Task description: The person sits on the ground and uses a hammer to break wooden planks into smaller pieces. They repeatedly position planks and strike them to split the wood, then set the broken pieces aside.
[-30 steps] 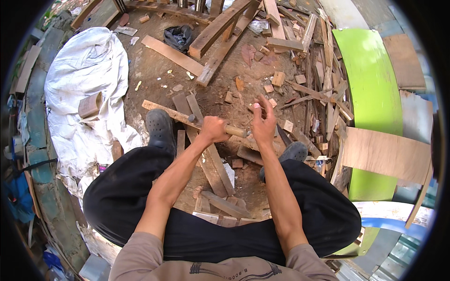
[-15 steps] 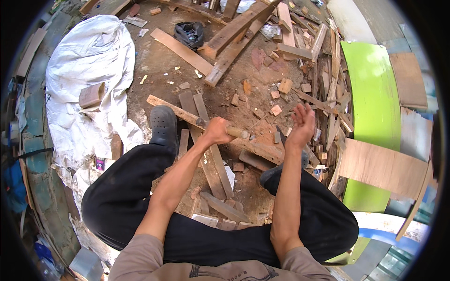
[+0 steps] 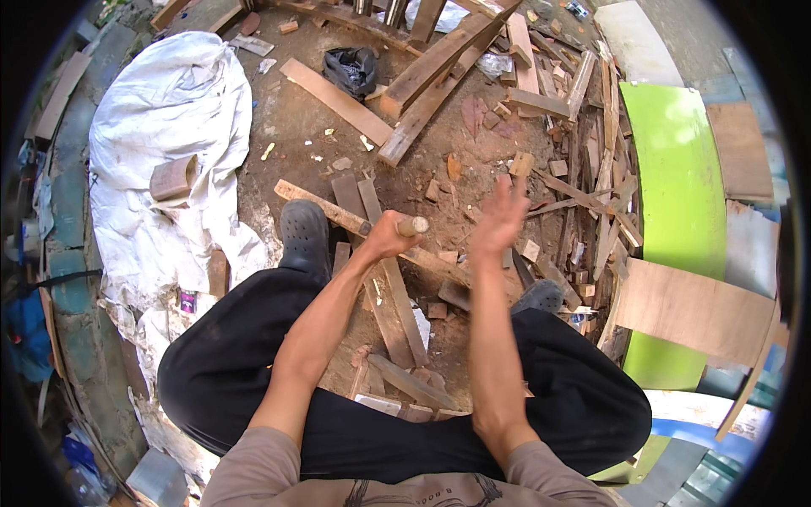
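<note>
My left hand (image 3: 389, 236) is closed around a round wooden handle (image 3: 413, 226), whose pale end sticks out to the right of the fist. A small dark part shows left of the fist; what kind of tool it belongs to is not clear. Beneath the hand a long wooden strip (image 3: 312, 203) slants across the ground, its far-left end beside my left clog (image 3: 303, 234). To the right, my right hand (image 3: 500, 221) is raised with fingers stretched out, slightly blurred and holding nothing. Two narrow boards (image 3: 397, 308) lie under the strip, between my legs.
Heavy timber beams (image 3: 448, 80) and a black plastic bag (image 3: 351, 70) lie ahead. Wood scraps (image 3: 583, 177) are heaped to the right, beside a bright green panel (image 3: 676, 169). On the left spreads a white sheet (image 3: 169, 101) with a curved brown piece (image 3: 174, 177) on it.
My right hand has swung left, closer to my left hand. The handle's end has tipped upward in my left fist. My right foot has shifted outward to the right.
</note>
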The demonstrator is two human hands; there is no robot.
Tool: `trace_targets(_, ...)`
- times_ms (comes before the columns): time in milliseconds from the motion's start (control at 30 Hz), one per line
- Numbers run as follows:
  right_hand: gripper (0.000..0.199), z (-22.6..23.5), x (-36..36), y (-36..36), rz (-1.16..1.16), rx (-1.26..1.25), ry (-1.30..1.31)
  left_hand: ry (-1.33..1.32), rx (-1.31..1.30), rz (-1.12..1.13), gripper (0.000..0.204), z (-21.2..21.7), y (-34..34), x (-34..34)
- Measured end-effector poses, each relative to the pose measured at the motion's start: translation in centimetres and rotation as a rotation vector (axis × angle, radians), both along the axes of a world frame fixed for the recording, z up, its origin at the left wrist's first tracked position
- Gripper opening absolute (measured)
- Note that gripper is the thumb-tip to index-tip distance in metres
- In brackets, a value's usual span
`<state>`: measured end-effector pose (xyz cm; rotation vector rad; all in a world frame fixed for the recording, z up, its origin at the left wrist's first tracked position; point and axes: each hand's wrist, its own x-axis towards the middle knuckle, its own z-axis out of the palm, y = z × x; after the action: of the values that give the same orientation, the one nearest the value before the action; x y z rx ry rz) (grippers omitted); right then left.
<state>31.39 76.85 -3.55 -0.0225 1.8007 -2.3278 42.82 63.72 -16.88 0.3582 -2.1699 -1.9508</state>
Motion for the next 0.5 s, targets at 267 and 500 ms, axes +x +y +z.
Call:
trace_targets(267,0.059,3.2,8.0,-14.6,0.537,-0.03,0.157,0.121,0.709,0.655,0.016,2.5,-4.4,-0.8)
trace_targets(500,0.034,-5.5,3.2,-0.2,0.41,0.922,0.48,0.038,0.976,0.485,0.037,2.6,-7.7,2.7)
